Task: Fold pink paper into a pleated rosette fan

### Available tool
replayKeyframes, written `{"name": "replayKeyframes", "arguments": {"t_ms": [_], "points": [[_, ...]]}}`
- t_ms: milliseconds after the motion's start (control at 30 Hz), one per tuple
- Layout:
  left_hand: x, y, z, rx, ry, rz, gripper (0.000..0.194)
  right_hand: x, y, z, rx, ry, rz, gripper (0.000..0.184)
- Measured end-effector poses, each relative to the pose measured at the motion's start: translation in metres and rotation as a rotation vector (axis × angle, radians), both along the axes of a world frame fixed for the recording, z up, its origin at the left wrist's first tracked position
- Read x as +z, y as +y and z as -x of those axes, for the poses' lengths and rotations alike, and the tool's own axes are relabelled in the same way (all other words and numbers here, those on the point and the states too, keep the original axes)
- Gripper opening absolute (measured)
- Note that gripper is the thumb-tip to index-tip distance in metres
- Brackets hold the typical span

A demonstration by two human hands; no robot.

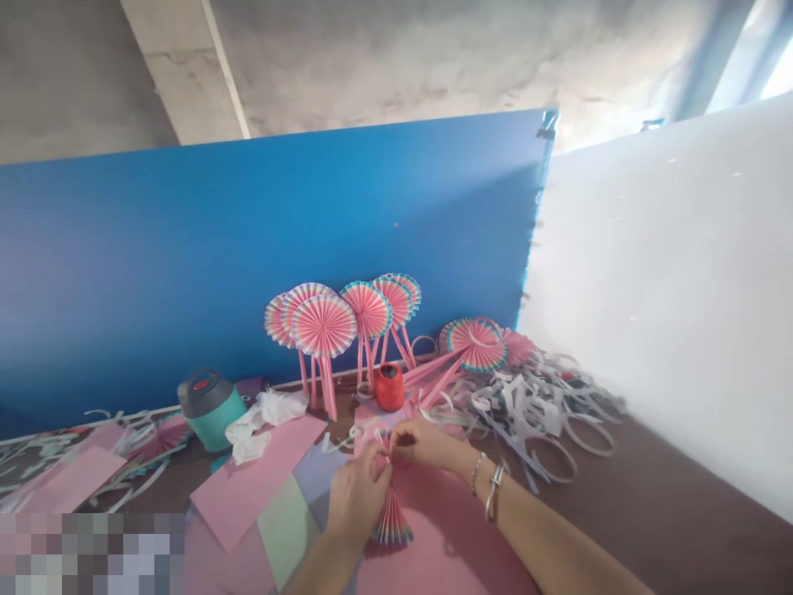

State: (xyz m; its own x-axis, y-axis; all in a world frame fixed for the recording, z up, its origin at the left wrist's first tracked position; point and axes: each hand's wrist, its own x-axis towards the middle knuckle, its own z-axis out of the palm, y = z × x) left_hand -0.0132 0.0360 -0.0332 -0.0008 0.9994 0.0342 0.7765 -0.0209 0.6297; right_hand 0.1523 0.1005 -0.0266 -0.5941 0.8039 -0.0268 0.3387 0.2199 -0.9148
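A pleated paper fan (392,522) with a striped, colourful edge is pinched at its middle by my left hand (358,487). Its lower folds spread out over pink paper (452,529). My right hand (424,442), with bracelets at the wrist, is closed at the fan's upper part, its thumb and fingertips pressed together close to the left fingers. Whatever lies between the right fingertips is too small to make out. Just beyond the hands stands a red spool of thread (390,388).
Finished pink paper fans on sticks (323,326) lean against the blue partition (248,223). More fans (477,343) and curled paper strips (526,405) lie at the right. A teal jug (214,413), crumpled tissue (266,417) and coloured sheets (254,479) are at the left. A white panel (681,289) bounds the right.
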Motion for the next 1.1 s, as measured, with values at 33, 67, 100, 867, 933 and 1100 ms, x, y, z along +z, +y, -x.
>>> {"name": "replayKeyframes", "arguments": {"t_ms": [33, 67, 100, 867, 933, 1100], "points": [[-0.001, 0.0, 0.0, -0.016, -0.011, -0.009, 0.022, 0.001, 0.0, 0.0, 0.002, -0.013, -0.015, 0.014], [-0.003, -0.001, 0.0, -0.03, -0.033, -0.017, 0.021, 0.002, 0.0, 0.0, 0.004, -0.026, -0.03, 0.013], [-0.004, 0.0, 0.0, -0.037, -0.082, -0.016, 0.019, 0.003, 0.0, 0.0, 0.006, -0.037, -0.045, 0.011], [-0.014, 0.021, 0.008, -0.134, -0.564, 0.321, 0.02, 0.022, -0.021, 0.013, 0.051, -0.46, -0.519, 0.011], [-0.014, 0.02, 0.008, -0.138, -0.491, 0.283, 0.019, 0.022, -0.019, 0.012, 0.07, -0.478, -0.53, 0.01], [-0.012, 0.016, 0.014, -0.12, -0.233, 0.138, 0.013, 0.02, -0.014, 0.008, 0.107, -0.468, -0.527, 0.005]]}}
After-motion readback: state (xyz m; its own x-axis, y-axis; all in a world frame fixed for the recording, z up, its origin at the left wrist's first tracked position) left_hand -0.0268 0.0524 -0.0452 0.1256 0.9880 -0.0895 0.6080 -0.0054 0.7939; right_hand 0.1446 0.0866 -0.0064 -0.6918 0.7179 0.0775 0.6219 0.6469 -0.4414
